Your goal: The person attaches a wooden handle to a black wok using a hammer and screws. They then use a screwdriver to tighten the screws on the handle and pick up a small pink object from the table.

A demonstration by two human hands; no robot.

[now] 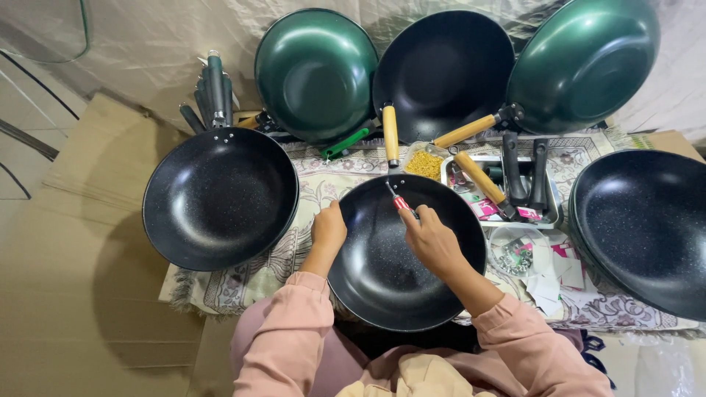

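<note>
A big black pan (390,272) sits right in front of the person, on a patterned cloth (243,283) that covers the low surface. The left hand (328,228) grips the pan's left rim, with its fingers curled tight over the edge. The right hand (434,239) reaches over the far side of the pan. Its fingers are clenched around a screwdriver with a red and white handle (401,204). The metal tip points at the far rim of the pan, close to a wooden handle (390,134) that lies just past that rim. I cannot tell if the tip touches the rim.

Another black pan (220,197) lies to the left, near the first one. A third black pan (641,228) lies far to the right. At the back, a green pan (316,73), a dark pan (445,70) and another green pan (585,62) lean against a pale sheet.

Behind the middle pan there is a small tub of yellow bits (424,163). Next to it is a metal tray (548,217) with black handles (515,173) and one more wooden handle in it. A clear round tub of small metal parts (515,254) stands to the right of the middle pan, and white paper scraps (548,279) lie beside it. Dark handles (213,92) stand in a bunch at the back left. Both sleeves are pink.
</note>
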